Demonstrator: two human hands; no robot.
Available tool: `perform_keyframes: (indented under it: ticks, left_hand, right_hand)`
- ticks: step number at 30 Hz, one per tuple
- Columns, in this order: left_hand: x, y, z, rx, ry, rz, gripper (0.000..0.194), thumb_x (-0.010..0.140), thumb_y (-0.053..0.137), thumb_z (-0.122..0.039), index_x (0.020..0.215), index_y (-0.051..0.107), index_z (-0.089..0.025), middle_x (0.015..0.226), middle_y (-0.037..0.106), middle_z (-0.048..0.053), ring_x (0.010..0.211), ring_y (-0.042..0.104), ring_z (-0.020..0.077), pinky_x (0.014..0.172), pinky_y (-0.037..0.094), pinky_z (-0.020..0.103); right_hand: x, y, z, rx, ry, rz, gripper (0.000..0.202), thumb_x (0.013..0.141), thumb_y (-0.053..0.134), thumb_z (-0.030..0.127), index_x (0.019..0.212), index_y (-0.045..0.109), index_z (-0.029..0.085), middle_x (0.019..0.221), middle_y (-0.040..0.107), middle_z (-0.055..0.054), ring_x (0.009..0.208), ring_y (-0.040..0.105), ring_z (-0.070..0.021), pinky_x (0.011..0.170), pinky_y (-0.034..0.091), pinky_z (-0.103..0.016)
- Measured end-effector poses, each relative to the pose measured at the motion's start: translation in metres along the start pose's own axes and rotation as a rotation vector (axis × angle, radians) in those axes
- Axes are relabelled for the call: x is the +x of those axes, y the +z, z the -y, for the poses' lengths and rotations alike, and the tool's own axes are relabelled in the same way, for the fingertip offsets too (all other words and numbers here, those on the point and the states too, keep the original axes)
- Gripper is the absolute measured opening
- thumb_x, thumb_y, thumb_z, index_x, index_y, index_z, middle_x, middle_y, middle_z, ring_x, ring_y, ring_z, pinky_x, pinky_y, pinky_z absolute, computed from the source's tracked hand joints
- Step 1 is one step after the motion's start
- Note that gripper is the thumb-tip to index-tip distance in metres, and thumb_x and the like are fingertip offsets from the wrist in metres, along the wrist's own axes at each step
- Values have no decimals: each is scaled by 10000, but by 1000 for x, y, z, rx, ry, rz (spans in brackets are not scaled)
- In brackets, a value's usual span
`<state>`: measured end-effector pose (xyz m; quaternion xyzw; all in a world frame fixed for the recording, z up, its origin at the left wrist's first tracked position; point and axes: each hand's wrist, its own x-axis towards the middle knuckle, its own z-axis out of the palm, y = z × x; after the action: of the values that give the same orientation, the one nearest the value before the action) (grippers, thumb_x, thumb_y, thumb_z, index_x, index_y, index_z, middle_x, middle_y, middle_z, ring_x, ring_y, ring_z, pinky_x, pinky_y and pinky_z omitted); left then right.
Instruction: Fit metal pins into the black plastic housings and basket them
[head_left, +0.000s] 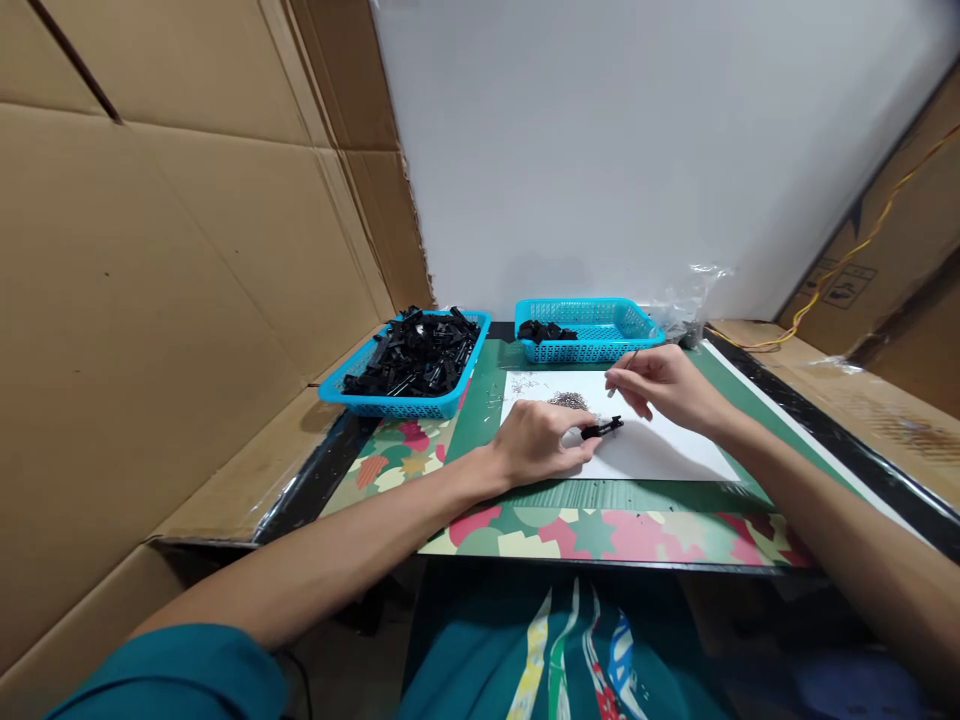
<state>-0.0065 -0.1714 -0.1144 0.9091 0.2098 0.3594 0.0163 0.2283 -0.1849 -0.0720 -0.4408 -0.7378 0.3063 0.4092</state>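
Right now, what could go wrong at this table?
The left hand rests close to the pile of small metal pieces; a nudge might scatter them across the white sheet. The small black part it pinches could slip. The left blue basket is heaped with black pieces; a bump might spill some.

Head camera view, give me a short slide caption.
Left hand pinches a black part over white paper, right hand nearby, heaped blue basket farther left.
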Motion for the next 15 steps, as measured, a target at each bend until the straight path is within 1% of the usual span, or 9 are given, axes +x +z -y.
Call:
perform_keyframes:
  ticks: [2,6,10,15]
  left_hand:
    - [0,0,0,10,-17,23,155,864,741,-288,969,824,-211,857,834,11,680,760,166,572,493,253]
    - [1,-2,-1,45,-56,79,114,835,754,-300,879,814,-214,771,812,2,623,730,169,535,446,260]
    - [1,-1,0,64,-87,75,120,810,766,-319,841,823,-218,705,791,6,589,712,175,523,423,264]
    - [1,-1,-1,39,-97,86,124,822,753,-310,838,827,-212,701,790,10,567,700,165,526,424,262]
  right_hand:
    - [-2,5,3,74,61,75,456,951,681,594,791,686,167,561,630,-21,461,538,-126,453,397,-294]
    - [-4,13,8,124,63,171,443,950,685,591,808,653,172,573,630,-5,488,534,-117,476,388,-277]
    - [-3,16,8,54,57,249,473,984,621,616,794,628,183,581,613,2,526,533,-121,528,412,-280]
    - [-3,17,4,-19,37,277,451,1012,596,583,801,625,186,610,623,1,536,539,-127,556,432,-287]
